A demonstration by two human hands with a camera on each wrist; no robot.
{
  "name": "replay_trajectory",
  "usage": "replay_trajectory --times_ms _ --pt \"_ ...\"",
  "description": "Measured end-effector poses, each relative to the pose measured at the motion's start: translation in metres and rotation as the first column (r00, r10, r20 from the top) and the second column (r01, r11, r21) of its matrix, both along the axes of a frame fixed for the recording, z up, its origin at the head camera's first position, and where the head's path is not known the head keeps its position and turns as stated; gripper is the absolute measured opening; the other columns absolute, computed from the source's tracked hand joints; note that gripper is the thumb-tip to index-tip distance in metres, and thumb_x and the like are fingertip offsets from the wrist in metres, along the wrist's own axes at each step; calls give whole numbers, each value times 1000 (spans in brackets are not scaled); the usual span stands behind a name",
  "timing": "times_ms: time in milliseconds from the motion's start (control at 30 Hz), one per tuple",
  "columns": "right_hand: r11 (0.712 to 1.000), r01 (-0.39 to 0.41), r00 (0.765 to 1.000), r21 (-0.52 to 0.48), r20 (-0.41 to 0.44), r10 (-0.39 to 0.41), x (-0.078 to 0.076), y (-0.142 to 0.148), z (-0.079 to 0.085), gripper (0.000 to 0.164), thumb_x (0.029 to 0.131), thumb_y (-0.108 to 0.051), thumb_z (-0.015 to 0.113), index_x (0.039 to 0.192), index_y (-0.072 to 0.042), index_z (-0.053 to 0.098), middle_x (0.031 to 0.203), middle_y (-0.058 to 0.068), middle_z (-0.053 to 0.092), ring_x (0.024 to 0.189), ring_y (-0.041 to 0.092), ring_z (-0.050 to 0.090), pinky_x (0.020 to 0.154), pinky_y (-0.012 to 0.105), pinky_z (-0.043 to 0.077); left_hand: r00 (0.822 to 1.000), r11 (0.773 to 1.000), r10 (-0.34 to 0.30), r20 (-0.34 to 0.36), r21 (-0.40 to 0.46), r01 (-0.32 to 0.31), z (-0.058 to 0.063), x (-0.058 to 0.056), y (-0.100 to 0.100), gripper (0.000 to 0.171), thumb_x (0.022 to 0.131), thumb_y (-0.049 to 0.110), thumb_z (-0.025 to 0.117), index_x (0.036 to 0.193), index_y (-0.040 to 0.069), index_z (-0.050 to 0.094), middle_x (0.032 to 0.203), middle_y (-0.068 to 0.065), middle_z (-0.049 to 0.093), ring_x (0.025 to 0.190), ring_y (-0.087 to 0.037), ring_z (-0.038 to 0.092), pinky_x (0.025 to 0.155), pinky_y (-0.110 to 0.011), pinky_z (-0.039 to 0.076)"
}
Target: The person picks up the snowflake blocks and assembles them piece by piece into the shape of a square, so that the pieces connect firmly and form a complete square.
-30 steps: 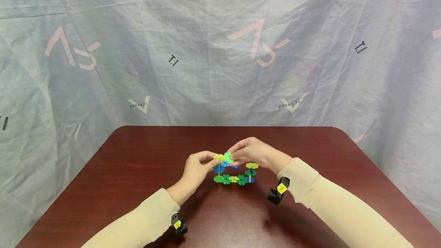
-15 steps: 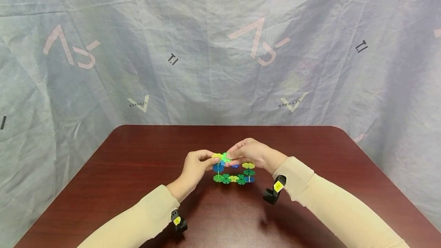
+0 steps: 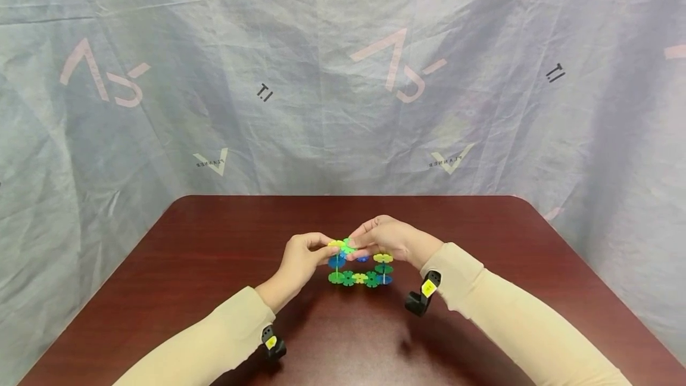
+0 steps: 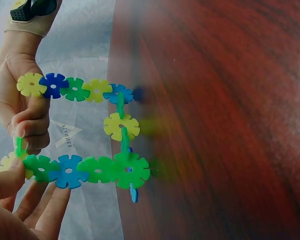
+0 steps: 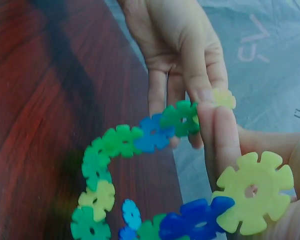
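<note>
A frame of interlocking flower-shaped plastic discs point(image 3: 359, 279), in green, yellow and blue, is held above the table between both hands. At its upper left corner in the head view, my left hand point(image 3: 302, 264) pinches a yellow disc point(image 4: 9, 163) between thumb and fingers. My right hand point(image 3: 395, 240) pinches a bright green disc point(image 3: 348, 245) right beside that yellow one; the left wrist view shows this green disc point(image 4: 20, 146) on edge against it. How far the slots are engaged is hidden by fingertips. Another yellow disc point(image 5: 252, 192) ends the chain near the right palm.
A dark red-brown wooden table point(image 3: 214, 237) lies under the hands. Behind it hangs a grey printed cloth point(image 3: 321, 106). Black wrist cameras point(image 3: 420, 296) hang below both beige sleeves point(image 3: 498, 308).
My right hand has shifted slightly left, bringing the bright green disc closer to the yellow one. The left hand keeps its pinch, and the whole view has drifted a little.
</note>
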State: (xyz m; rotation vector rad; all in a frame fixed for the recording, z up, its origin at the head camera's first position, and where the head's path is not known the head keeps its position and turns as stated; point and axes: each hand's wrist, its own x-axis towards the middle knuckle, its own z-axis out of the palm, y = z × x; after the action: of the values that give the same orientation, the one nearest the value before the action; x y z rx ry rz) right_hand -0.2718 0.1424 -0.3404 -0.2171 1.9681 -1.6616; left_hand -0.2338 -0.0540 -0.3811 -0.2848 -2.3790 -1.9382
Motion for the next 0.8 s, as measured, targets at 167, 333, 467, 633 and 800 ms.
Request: replay_trajectory --times_ms 167,333,467,633,800 --pt "998 -35 998 52 -58 38 -4 3 3 21 92 -8 64 107 8 66 92 9 71 83 20 73 87 37 56 1000 1000 -5 -19 -30 5 0 1 -3 11 86 8 72 92 -1 73 92 -13 74 78 -21 72 74 -36 59" --pt "998 -16 995 64 -95 22 -12 9 1 30 91 -13 67 112 8 66 99 7 71 84 18 70 90 39 54 1000 999 -11 -14 -35 11 0 1 -6 13 88 11 71 94 0 72 94 -13 73 79 -19 71 76 -38 58" --pt "1000 21 996 4 -86 -20 -22 13 -6 35 93 -12 65 119 11 61 103 11 71 86 17 68 86 34 56 998 998 -36 -53 -61 33 -1 0 -8 13 88 14 71 94 2 72 91 -9 74 77 -12 70 76 -38 59" --pt "998 59 994 31 -97 -56 -36 19 -25 37 92 -9 64 123 11 59 110 13 70 96 19 68 91 35 54 997 995 -42 -65 -92 36 -4 -2 -9 13 89 15 70 94 3 71 90 -8 74 77 -11 69 74 -33 59" --pt "989 91 988 119 -133 -75 -46 19 -44 35 89 -8 69 121 5 63 115 12 70 106 22 66 100 43 48 999 994 -34 -41 -109 29 -2 -3 -10 12 89 15 70 95 5 72 93 -10 74 81 -18 70 76 -36 59"
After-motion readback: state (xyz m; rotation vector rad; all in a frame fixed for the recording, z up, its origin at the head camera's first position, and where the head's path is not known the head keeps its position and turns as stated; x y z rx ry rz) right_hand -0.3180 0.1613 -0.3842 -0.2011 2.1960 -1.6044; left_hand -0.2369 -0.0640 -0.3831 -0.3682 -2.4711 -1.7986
